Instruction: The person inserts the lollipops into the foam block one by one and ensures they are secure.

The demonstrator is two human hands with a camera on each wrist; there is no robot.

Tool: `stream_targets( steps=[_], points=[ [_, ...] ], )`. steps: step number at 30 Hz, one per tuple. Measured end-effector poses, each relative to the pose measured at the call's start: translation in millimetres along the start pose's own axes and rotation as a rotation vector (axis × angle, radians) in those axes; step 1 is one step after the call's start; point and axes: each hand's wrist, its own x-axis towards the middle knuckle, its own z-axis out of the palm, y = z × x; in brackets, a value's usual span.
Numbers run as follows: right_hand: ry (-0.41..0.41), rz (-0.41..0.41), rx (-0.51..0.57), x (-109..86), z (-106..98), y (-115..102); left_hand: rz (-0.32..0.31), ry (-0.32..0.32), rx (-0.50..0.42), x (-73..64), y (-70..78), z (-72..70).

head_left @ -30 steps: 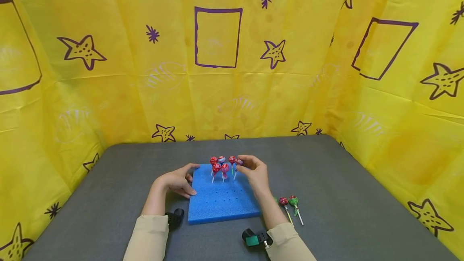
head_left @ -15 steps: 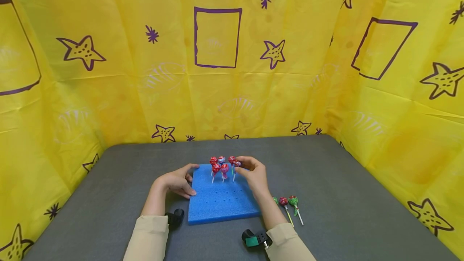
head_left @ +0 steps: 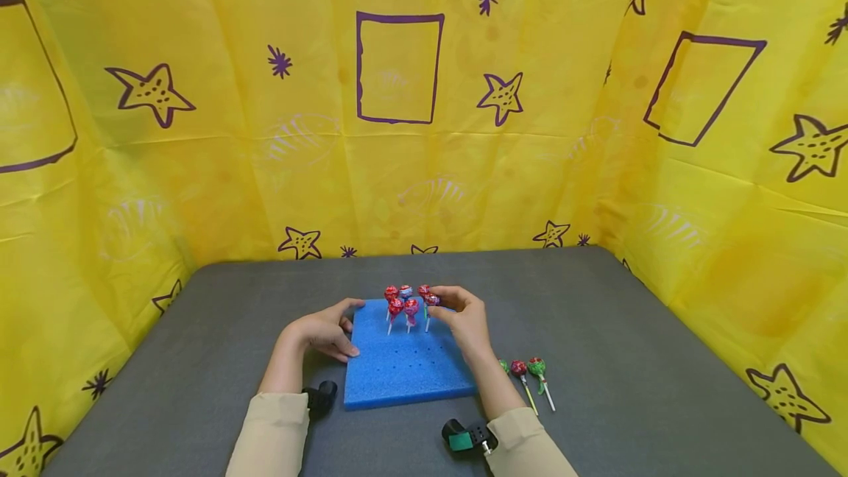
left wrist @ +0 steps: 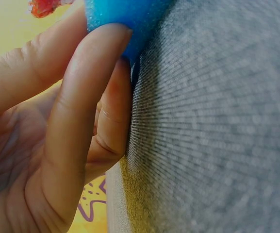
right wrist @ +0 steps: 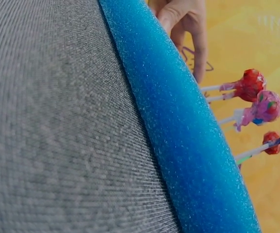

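Note:
A blue foam board (head_left: 411,385) with rows of small holes lies on the table. My left hand (head_left: 321,331) holds its left edge, thumb and fingers against the foam, as the left wrist view also shows. Near the far right of the board, my right hand (head_left: 467,319) pinches a lollipop (head_left: 433,300) by its wrapped head, its white stick pointing down at the foam. Whether that stick is in a hole I cannot tell. Several other lollipops stand upright in the far part, among them a red one (head_left: 395,307) and a pink one (right wrist: 268,107).
Right of the board, beside my right forearm, a red lollipop (head_left: 519,368) and a green lollipop (head_left: 536,366) lie on the grey table (head_left: 636,389). Another green head is partly hidden by the forearm. Yellow patterned cloth (head_left: 397,190) encloses the table's back and sides.
The lollipop in my right hand has shifted slightly left and down, and its stick now stands more upright. The left hand and the board stay in place.

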Motion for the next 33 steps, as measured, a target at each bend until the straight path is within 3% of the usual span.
stream_targets(
  steps=[8,16,23,27,33],
  points=[
    [-0.007,0.009,0.008,0.1,0,-3,0.007,-0.002,0.004,1.2,-1.0,-0.2],
    [-0.042,0.000,-0.001,-15.7,-4,-33,0.012,-0.004,0.001,2.2,-2.0,-0.6],
    [-0.049,-0.019,-0.008,-21.5,-5,-40,0.013,-0.005,0.002,2.5,-1.9,-0.8],
    [-0.069,0.003,-0.009,-17.6,-4,-35,0.015,-0.007,-0.005,2.7,-1.7,-1.0],
    [-0.079,0.004,-0.008,-3.1,-1,-6,0.014,-0.008,-0.005,2.8,-2.2,-0.8]
  ],
)
